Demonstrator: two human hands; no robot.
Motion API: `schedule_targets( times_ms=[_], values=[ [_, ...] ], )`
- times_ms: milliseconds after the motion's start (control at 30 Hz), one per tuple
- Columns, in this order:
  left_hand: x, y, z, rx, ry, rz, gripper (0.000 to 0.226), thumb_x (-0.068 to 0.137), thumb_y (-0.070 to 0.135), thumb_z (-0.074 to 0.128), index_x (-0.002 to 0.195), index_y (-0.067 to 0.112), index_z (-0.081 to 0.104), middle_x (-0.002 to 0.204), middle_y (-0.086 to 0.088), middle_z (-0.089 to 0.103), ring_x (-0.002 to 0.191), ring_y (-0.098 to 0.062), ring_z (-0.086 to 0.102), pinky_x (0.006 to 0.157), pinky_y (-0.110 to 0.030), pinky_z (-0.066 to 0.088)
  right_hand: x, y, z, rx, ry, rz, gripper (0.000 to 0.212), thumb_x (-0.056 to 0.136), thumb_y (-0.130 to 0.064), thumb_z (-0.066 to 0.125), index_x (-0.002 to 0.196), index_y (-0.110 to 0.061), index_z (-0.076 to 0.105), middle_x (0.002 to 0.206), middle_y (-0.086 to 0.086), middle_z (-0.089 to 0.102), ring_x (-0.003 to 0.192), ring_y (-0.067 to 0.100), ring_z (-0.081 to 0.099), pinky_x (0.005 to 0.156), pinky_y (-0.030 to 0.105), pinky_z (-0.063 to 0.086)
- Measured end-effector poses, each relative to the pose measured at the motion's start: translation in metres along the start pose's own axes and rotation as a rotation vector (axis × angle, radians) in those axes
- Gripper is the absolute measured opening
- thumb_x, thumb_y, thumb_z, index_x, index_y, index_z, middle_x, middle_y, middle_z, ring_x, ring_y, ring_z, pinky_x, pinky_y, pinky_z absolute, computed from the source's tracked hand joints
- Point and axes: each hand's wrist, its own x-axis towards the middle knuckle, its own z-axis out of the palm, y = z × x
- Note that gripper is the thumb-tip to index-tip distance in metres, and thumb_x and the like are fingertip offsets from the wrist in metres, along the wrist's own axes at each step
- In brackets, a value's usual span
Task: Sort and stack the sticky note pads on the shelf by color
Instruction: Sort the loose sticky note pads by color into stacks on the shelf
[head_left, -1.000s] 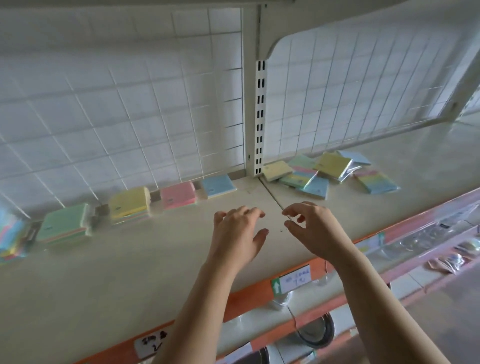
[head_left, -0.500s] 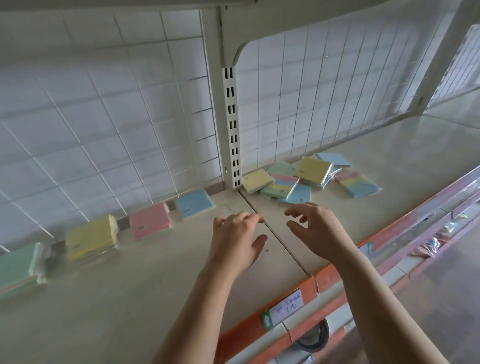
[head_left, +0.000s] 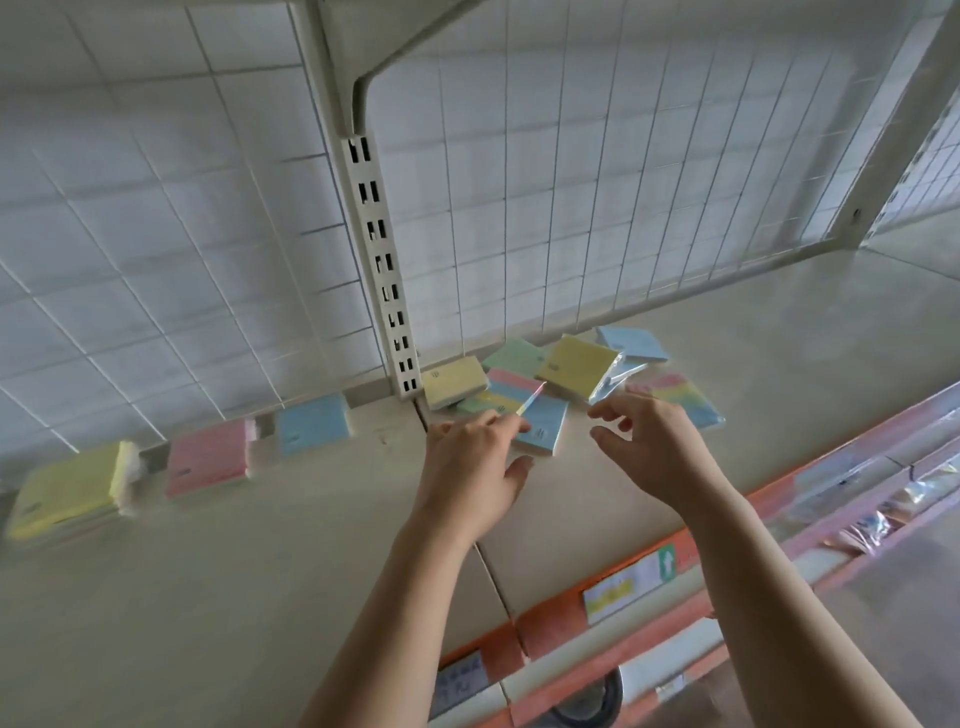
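Pad stacks (head_left: 208, 462), three, are lined up left of the cream slotted post (head_left: 384, 270), about eight loose paper pads (head_left: 576, 366) jumbled right of it. Nearest blue pad (head_left: 543, 426) is touched by left hand (head_left: 467, 478), grip unclear; right hand (head_left: 660, 447) slack, empty.

The person's left hand (head_left: 467, 467) and right hand (head_left: 660, 447): bare. The left forearm (head_left: 384, 623) and right forearm (head_left: 789, 613): bare along the full visible length, slender, tapering toward the wrist.
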Motion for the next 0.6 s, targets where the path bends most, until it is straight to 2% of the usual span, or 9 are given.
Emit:
schedule_targets(
  times_ms=[133, 200, 333, 433, 600],
  values=[
    [0.017, 0.02, 0.016, -0.027, 0.033, -0.039, 0.033, 0.089, 0.035, 0.058, 0.121, 0.029, 0.057, 0.119, 0.011, 0.062, 0.11, -0.012, 0.057, 0.093, -0.033, 0.036, 0.016, 0.035, -0.014, -0.033, 0.092, 0.023, 0.02, 0.078, -0.019, 0.07, 0.098, -0.019, 0.071, 0.102, 0.005, 0.067, 0.095, 0.028, 0.058, 0.082, 0.03, 0.042],
    [0.023, 0.027, 0.021, -0.02, 0.035, -0.072, 0.032, 0.089, 0.034, 0.057, 0.121, 0.03, 0.056, 0.119, 0.011, 0.061, 0.111, -0.013, 0.056, 0.093, -0.034, 0.036, 0.022, 0.05, -0.021, -0.086, 0.118, 0.056, 0.019, 0.08, -0.027, 0.069, 0.098, -0.023, 0.07, 0.109, 0.005, 0.065, 0.099, 0.033, 0.055, 0.086, 0.032, 0.039],
    [0.028, 0.034, 0.025, -0.01, 0.058, -0.123, 0.032, 0.089, 0.031, 0.059, 0.12, 0.03, 0.057, 0.116, 0.011, 0.062, 0.11, -0.013, 0.056, 0.093, -0.036, 0.039, 0.033, 0.069, -0.026, -0.21, 0.0, 0.212, 0.041, 0.08, -0.048, 0.064, 0.113, -0.023, 0.064, 0.117, 0.01, 0.058, 0.108, 0.037, 0.048, 0.089, 0.038, 0.042],
    [0.031, 0.034, 0.027, 0.012, 0.081, -0.155, 0.029, 0.088, 0.03, 0.06, 0.117, 0.028, 0.06, 0.111, 0.009, 0.065, 0.106, -0.015, 0.059, 0.091, -0.038, 0.043, 0.037, 0.07, -0.026, -0.284, -0.06, 0.266, 0.047, 0.079, -0.051, 0.064, 0.118, -0.025, 0.059, 0.117, 0.01, 0.058, 0.11, 0.037, 0.048, 0.09, 0.037, 0.04],
    [0.038, 0.028, 0.027, 0.034, 0.135, -0.21, 0.022, 0.089, 0.026, 0.059, 0.111, 0.026, 0.063, 0.106, 0.005, 0.067, 0.098, -0.02, 0.063, 0.086, -0.04, 0.046, 0.045, 0.071, -0.034, -0.227, -0.187, 0.295, 0.05, 0.073, -0.052, 0.07, 0.116, -0.033, 0.054, 0.121, 0.006, 0.052, 0.113, 0.035, 0.043, 0.091, 0.039, 0.035]
  ],
)
